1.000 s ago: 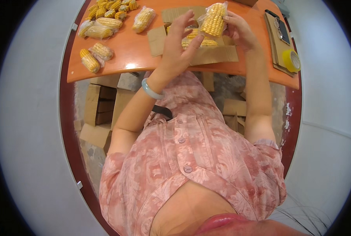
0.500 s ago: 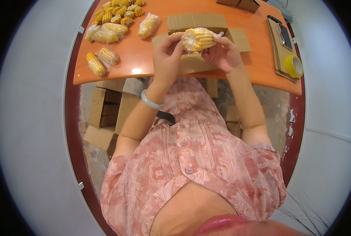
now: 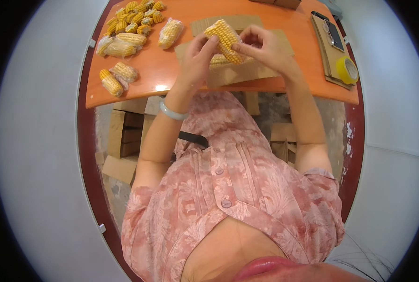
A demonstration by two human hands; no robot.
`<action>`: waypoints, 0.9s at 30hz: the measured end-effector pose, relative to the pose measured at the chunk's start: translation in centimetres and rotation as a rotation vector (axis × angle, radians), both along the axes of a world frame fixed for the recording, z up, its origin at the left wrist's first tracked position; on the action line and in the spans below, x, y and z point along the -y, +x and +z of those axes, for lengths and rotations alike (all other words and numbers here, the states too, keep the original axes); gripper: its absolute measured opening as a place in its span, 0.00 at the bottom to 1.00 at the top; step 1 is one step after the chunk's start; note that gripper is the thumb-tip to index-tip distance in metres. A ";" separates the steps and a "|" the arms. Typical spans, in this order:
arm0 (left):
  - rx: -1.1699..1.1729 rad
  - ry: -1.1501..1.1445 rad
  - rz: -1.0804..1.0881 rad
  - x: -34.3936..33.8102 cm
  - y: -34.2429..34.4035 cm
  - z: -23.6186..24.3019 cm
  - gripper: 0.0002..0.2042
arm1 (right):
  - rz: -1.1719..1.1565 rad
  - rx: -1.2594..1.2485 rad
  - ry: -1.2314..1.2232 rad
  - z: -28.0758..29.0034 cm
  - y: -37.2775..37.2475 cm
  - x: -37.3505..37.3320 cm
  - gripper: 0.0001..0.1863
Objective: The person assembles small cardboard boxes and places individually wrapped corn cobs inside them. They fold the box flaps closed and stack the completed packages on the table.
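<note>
Left hand (image 3: 196, 60) has one side of a yellow corn cob (image 3: 224, 40) pinched between thumb and fingers, and the right hand (image 3: 267, 48) has its thumb pressed on the other side, fingers curled. So yeah, the cob's right between the two hands, kinda tilted, top end leaning toward the left one. Looks like some clear film by the right fingers, but can't really tell how much it covers. Just below the hands is an open cardboard box (image 3: 240, 74) with more corn (image 3: 217, 59) peeking out. Off to the left hand's left there's a wrapped cob (image 3: 170, 34), then a pair of cobs (image 3: 117, 78) near the table edge and a heap of corn pieces (image 3: 136, 18) farther up. Well right of the right hand: yellow tape roll (image 3: 346, 70) on some cardboard sheets (image 3: 330, 58).
</note>
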State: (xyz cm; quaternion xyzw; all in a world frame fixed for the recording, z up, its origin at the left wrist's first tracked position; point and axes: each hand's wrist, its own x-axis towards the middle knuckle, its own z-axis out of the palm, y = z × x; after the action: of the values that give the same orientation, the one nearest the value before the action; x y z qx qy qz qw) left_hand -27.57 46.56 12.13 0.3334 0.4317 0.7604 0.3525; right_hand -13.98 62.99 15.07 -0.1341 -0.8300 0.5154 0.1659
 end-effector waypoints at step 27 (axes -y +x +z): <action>-1.137 -0.278 0.088 -3.0 1.1 -3.3 0.10 | -0.164 0.741 0.968 -0.6 -2.9 -5.7 0.26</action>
State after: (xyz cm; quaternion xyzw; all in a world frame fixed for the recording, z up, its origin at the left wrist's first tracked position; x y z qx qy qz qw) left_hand -26.44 49.54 8.79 0.6214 0.6621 0.4124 0.0740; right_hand -16.86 68.72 14.46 -0.2772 -0.9592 -0.0152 -0.0528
